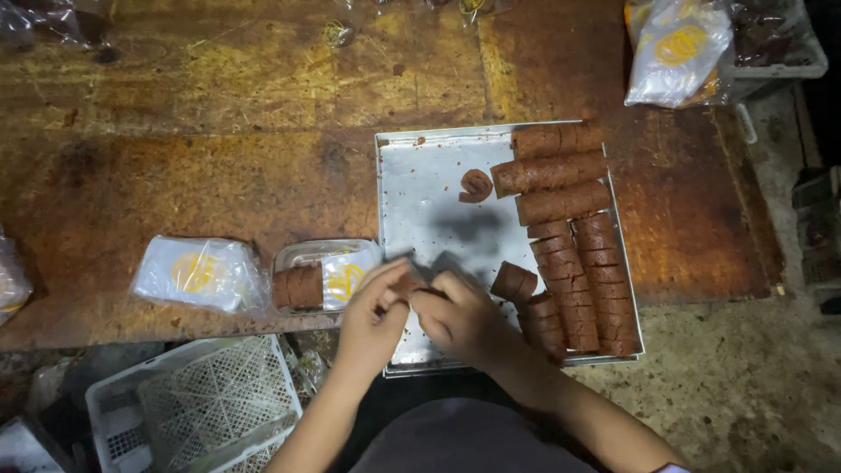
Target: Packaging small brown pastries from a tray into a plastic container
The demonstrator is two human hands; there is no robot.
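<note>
My left hand (372,320) and my right hand (460,317) meet over the near left corner of a metal tray (420,188). Together they pinch a small dark piece (427,273), partly hidden by my fingers. The tray holds brown rolled logs (550,172) at its far right and several cut brown slices (583,280) stacked in rows along its right side. One loose slice (513,282) lies just right of my right hand. A curled brown scrap (476,185) sits in the tray's middle.
A clear plastic box (315,273) with brown slices and a yellow-marked label stands left of the tray. Beside it lies a plastic bag (200,274). Another bag (676,48) rests at the far right. A white lattice crate (201,407) sits below the worn wooden table (219,131).
</note>
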